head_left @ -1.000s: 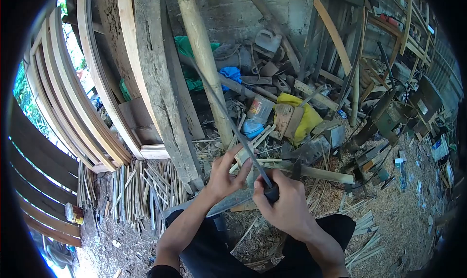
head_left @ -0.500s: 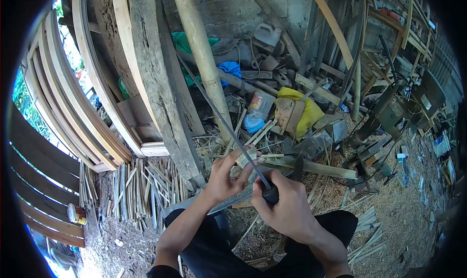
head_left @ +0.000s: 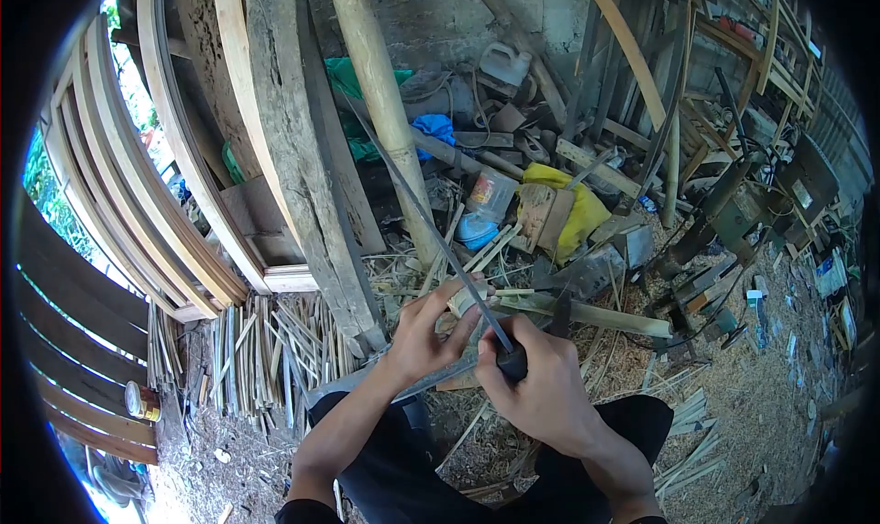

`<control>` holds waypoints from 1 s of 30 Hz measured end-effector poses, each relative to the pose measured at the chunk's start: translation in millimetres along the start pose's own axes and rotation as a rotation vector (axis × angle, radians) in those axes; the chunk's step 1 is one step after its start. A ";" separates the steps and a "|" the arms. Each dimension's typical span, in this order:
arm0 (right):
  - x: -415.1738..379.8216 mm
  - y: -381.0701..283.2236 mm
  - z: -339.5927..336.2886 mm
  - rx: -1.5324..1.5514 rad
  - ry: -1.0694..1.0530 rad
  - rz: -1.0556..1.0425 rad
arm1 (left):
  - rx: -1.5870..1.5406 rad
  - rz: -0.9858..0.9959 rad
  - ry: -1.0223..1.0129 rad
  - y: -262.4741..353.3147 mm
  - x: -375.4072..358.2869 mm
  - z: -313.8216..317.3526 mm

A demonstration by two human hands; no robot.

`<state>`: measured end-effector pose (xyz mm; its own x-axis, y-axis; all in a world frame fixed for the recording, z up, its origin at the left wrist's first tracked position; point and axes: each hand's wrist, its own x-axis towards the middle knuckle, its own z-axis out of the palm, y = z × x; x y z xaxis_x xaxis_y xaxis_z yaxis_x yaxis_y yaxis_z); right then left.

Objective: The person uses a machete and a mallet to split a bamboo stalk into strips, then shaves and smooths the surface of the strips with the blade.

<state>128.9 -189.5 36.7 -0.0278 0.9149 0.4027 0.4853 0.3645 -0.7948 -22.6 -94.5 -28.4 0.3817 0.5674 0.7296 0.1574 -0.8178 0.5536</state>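
My right hand point(head_left: 545, 386) is wrapped round the black handle point(head_left: 513, 361) of a long knife. Its narrow grey blade point(head_left: 426, 221) slants up and away to the left, past the bamboo pole. In my left hand point(head_left: 426, 336), thumb and fingers pinch a short pale piece of split bamboo point(head_left: 469, 297). The blade crosses over this piece close to my left fingertips. Just below the hands are my dark-clothed knees point(head_left: 632, 432).
Thin split sticks point(head_left: 252, 364) lie piled at left, beside a weathered post point(head_left: 307, 157). Ahead stands a bamboo pole point(head_left: 380, 93), with a yellow sack point(head_left: 582, 221) and a clear plastic jar point(head_left: 490, 197) behind it. Shavings cover the ground; a metal machine point(head_left: 733, 212) stands at right.
The knife has turned slightly, so its tip has swung to the right and more of the blade's side shows. Both hands hold nearly the same places.
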 end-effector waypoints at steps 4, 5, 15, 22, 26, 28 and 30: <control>-0.4 -1.1 -0.5 0.008 -0.002 0.007 | 0.003 0.005 0.003 -1.7 -1.0 -0.4; -0.6 -1.9 -1.0 0.008 -0.003 0.007 | 0.005 0.011 0.002 0.2 0.1 -1.0; 0.4 -0.5 -0.5 -0.009 -0.026 0.005 | -0.024 0.001 0.004 -3.3 -1.5 1.1; 1.0 3.9 -0.3 -0.024 -0.057 -0.032 | -0.043 -0.018 0.010 -0.9 0.1 2.0; 5.8 -2.9 -3.4 0.031 -0.064 0.039 | 0.069 0.011 -0.001 -2.0 0.4 3.7; 6.7 -6.9 -8.4 0.077 -0.061 0.130 | 0.119 0.023 0.004 -5.7 -6.2 9.9; 8.8 -10.3 -14.9 0.075 -0.075 0.164 | 0.053 -0.173 -0.005 -6.9 -15.3 20.0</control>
<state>136.7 -187.9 55.3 -0.0203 0.9724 0.2323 0.4222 0.2190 -0.8796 -11.3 -99.5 -51.3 0.3491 0.6994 0.6237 0.2687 -0.7123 0.6484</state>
